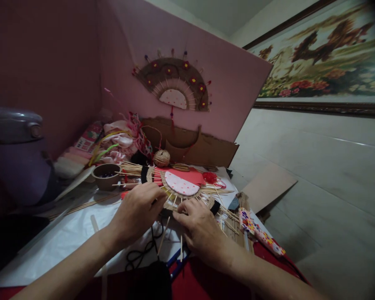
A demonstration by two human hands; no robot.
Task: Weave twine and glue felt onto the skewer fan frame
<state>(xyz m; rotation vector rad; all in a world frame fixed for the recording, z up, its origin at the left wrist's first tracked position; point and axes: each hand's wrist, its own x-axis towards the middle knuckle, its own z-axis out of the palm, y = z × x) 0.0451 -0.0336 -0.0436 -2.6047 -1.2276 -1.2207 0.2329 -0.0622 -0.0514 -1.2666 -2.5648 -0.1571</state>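
A half-round craft fan (180, 186) lies in front of me, its white half-disc dotted with pink. Thin wooden sticks fan out from it through a curved band of twine and black trim. My left hand (140, 211) bends over the lower left of the band, fingertips pinched together on it. My right hand (197, 225) rests on the band's lower middle, fingers curled over its edge. Both hands' fingertips are partly hidden. Below the fan, a black cord (143, 250) trails across white sheeting.
A finished fan (171, 77) with flowers hangs on the pink board (231, 79) behind. A brown bowl (106, 177), a twine ball (161, 158) and piled ribbons (121, 137) stand at the back left. A purple flask (17, 166) is far left; flowered strips (262, 233) lie right.
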